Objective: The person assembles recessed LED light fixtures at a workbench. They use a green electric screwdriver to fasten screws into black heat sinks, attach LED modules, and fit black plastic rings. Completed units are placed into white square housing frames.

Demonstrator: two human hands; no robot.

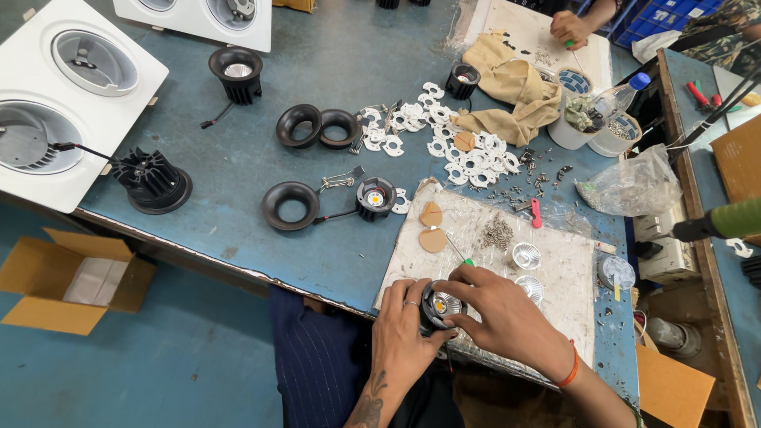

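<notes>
Left hand [402, 323] wraps the small black lamp body [438, 307] at the near edge of the white work board [555, 261] — fingers closed round its ribbed side. Right hand [499, 313] pinches its rim from above. Looks rigid, light; shiny reflector inside probably scratches — hold by the ribs.

Three black rings [290, 204], two white tubs [572, 133]

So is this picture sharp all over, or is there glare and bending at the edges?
Head view: even, bright light with soft shadows; both hands, left and right, and the black lamp they hold look sharp. The small reflector glints. Wide-lens bending tilts the white housing at the left edge.
</notes>
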